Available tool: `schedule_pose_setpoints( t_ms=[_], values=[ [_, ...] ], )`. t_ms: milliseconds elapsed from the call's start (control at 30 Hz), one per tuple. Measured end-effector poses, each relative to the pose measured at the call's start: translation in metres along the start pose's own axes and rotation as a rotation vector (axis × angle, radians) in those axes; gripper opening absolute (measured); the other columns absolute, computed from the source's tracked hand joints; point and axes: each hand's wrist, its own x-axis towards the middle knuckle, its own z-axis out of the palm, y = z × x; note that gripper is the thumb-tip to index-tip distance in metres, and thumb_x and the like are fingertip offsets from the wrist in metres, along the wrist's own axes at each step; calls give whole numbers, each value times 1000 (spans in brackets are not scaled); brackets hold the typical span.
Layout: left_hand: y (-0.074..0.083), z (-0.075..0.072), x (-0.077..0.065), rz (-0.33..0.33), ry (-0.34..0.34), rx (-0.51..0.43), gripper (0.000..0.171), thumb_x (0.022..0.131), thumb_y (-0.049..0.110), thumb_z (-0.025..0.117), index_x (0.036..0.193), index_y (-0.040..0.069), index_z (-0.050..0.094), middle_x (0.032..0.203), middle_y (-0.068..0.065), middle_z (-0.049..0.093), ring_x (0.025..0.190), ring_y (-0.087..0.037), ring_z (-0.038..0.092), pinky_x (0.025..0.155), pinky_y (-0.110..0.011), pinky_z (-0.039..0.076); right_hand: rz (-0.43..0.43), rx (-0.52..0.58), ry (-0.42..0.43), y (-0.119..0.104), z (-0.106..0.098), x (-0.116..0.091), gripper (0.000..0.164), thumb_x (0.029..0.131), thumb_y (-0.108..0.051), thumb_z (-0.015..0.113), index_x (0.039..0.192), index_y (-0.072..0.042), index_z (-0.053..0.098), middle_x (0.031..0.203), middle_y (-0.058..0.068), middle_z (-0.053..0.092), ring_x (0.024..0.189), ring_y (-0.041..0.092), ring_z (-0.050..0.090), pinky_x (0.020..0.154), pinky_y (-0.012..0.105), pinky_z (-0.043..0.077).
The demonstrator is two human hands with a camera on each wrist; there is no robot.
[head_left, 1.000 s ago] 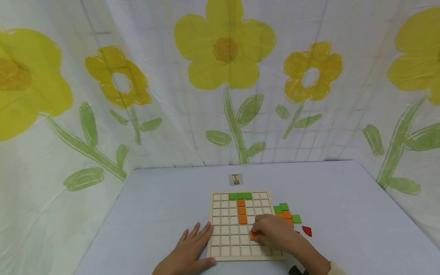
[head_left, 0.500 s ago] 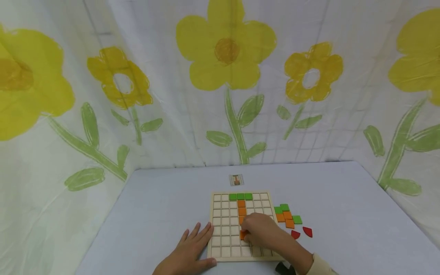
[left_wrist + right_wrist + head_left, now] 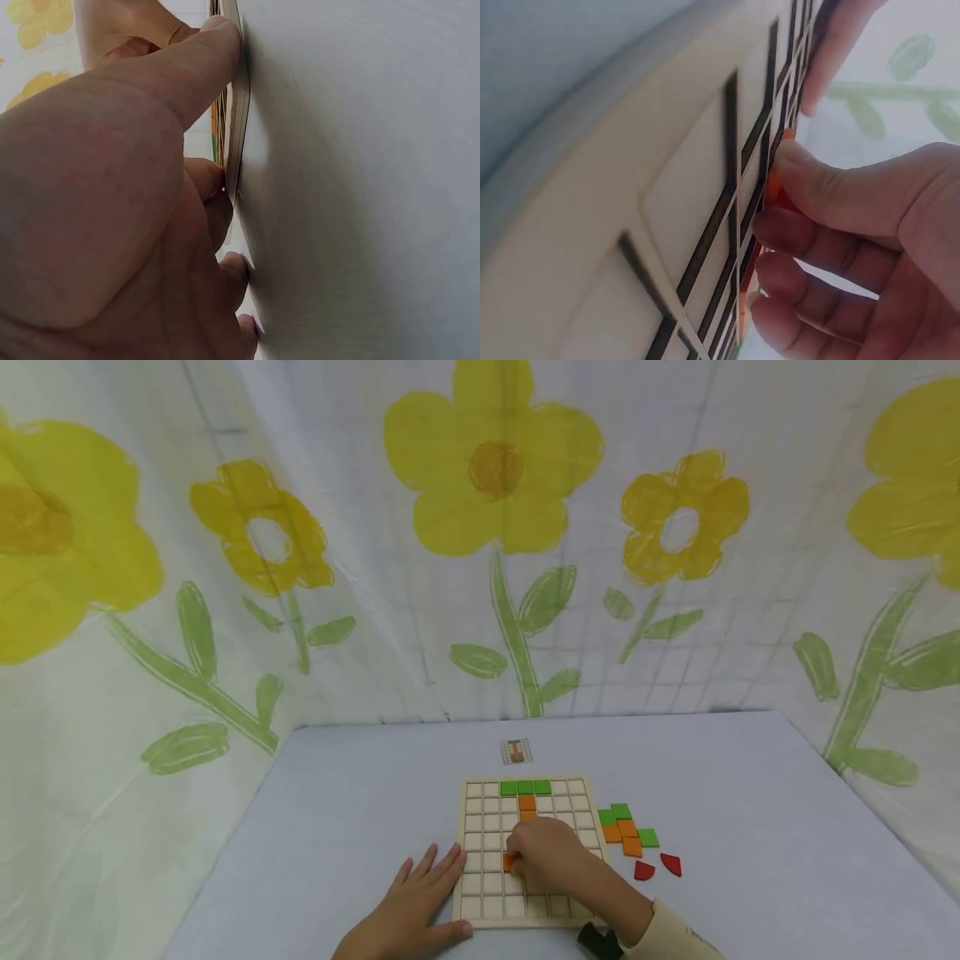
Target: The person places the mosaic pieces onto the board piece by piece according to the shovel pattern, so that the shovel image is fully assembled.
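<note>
A square wooden grid board [image 3: 492, 885] lies on the table. My left hand [image 3: 412, 906] rests flat and spread at its left side, with fingertips and thumb right at the frame. In the left wrist view, the left thumb [image 3: 214, 67] lies along the board's edge. My right hand [image 3: 551, 853] pinches an orange square tile [image 3: 508, 862] between thumb and fingers, low over the grid left of the middle column. The right wrist view shows that tile's orange edge beside the thumb [image 3: 799, 165]. Green tiles [image 3: 525, 787] form a short top row, with orange tiles [image 3: 527, 803] below, partly hidden by my hand.
Loose green tiles [image 3: 648, 837] and orange tiles [image 3: 632, 846] lie right of the board, near two red rounded pieces [image 3: 644, 871]. A small pattern card [image 3: 516, 751] lies beyond the board. A flowered curtain [image 3: 360, 610] hangs behind the table.
My right hand has moved left across the grid with the orange tile, from right of the middle column to left of it. The left hand has stayed at the board's edge.
</note>
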Motion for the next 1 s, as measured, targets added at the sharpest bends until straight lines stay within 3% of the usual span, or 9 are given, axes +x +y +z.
schedule_pose_setpoints(
  t_ms=[100, 267, 367, 533, 600, 733, 867, 1000],
  values=[
    [0, 0, 0, -7, -4, 7, 95, 89, 67, 58, 159, 10, 27, 165, -7, 23, 149, -42, 13, 112, -69, 10, 11, 0, 21, -1, -1, 1, 9, 81, -17, 84, 75, -19, 78, 75, -13, 68, 68, 4, 60, 64, 27, 52],
    [2, -4, 1, -24, -8, 9, 94, 89, 66, 60, 160, 12, 28, 165, -5, 23, 150, -42, 13, 112, -69, 9, -3, -41, 85, -2, 0, 0, 13, 82, -20, 83, 71, -21, 76, 68, -14, 63, 60, 3, 52, 55, 23, 46],
    [2, -4, 1, -13, -4, -1, 94, 90, 66, 59, 159, 10, 28, 165, -7, 23, 149, -43, 13, 112, -69, 9, -3, -53, 78, 0, 1, 0, 22, 85, -21, 81, 65, -21, 72, 63, -14, 58, 56, 3, 47, 52, 23, 43],
    [2, -1, 1, 0, -2, -11, 96, 90, 66, 59, 158, 6, 29, 164, -10, 25, 148, -45, 15, 112, -70, 10, -19, -107, 61, 1, 2, -6, 13, 88, -24, 78, 77, -18, 80, 65, -12, 63, 55, 2, 46, 50, 22, 43],
    [2, 0, 1, 1, -4, -10, 96, 90, 66, 59, 158, 6, 29, 164, -10, 25, 148, -45, 15, 112, -70, 10, -48, -109, 65, 3, 2, -11, 16, 88, -21, 77, 73, -16, 79, 60, -12, 58, 53, 1, 40, 48, 21, 38],
    [1, -1, 0, -6, -9, -4, 95, 89, 66, 59, 159, 8, 28, 164, -8, 23, 149, -44, 14, 112, -69, 10, -107, 12, 35, 11, -3, -21, 28, 83, -15, 79, 58, -21, 67, 59, -17, 46, 55, -1, 35, 49, 18, 34],
    [-2, -2, -1, -7, -8, -8, 95, 90, 66, 59, 159, 9, 27, 165, -7, 22, 149, -43, 13, 112, -69, 9, -154, 178, -65, 27, -15, -28, 25, 86, -12, 77, 65, -24, 71, 68, -21, 50, 60, -2, 41, 55, 18, 39],
    [-2, 0, 1, 1, -12, -17, 96, 90, 67, 58, 159, 8, 27, 165, -8, 22, 149, -43, 12, 112, -69, 9, -131, 247, -62, 50, -34, -39, 23, 87, -3, 73, 69, -18, 73, 68, -20, 55, 61, -1, 44, 58, 21, 44]
  ],
)
